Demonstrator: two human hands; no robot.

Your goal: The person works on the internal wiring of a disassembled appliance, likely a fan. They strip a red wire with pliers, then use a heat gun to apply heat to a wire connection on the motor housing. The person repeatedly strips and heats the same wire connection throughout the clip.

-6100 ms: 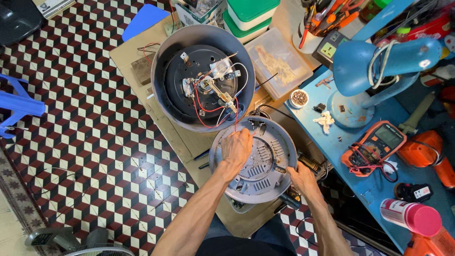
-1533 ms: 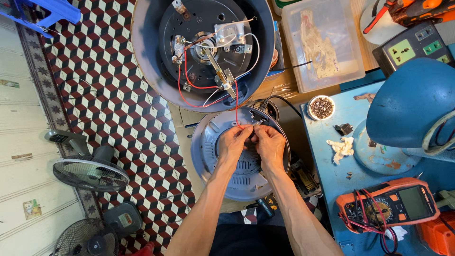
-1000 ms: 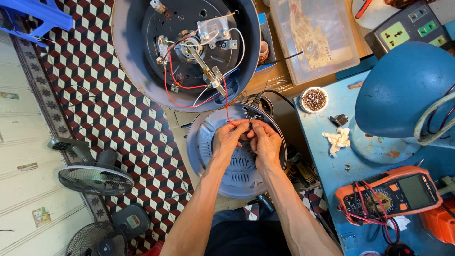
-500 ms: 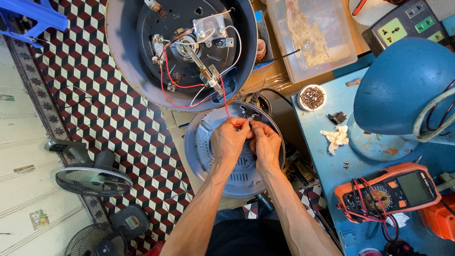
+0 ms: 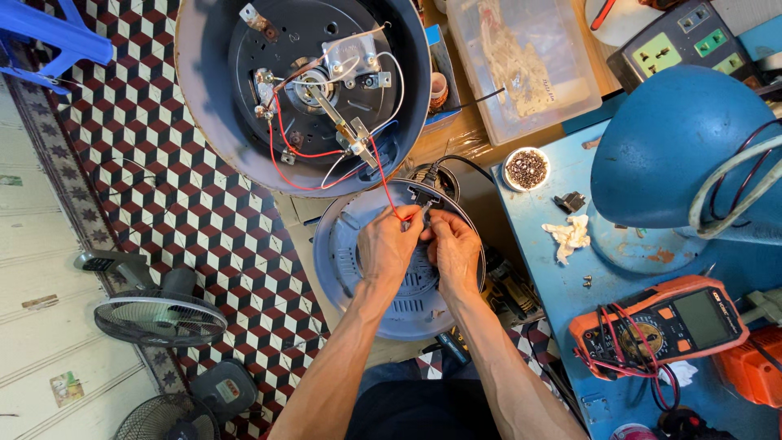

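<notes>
1. Checkered red, black and white floor tiles (image 5: pixel 187 220) lie under a cluttered repair spot, with a blue workbench (image 5: pixel 554 285) to the right of the hands.
2. Left hand (image 5: pixel 389 244) and right hand (image 5: pixel 453 248) sit close together over a round grey vented base plate (image 5: pixel 358 261). Their fingertips pinch the end of a red wire (image 5: pixel 384 181) beside a small black connector (image 5: pixel 423 195).
3. Compared with a second ago, the hands have barely shifted and the pinch is unchanged; the fine work on the wire end is continuing.
4. That red wire runs up and away from the hands into the upturned cooker body (image 5: pixel 301 90), whose underside shows terminals and more wiring.
5. Right of the hands lie a small dish of screws (image 5: pixel 526 168), a crumpled white rag (image 5: pixel 568 236) and an orange multimeter (image 5: pixel 661 324).
6. Beyond those stands a blue desk lamp (image 5: pixel 676 147); a clear plastic tub (image 5: pixel 529 65) sits above.
7. Far left of the hands, on the floor, fans (image 5: pixel 159 318) stand.
</notes>
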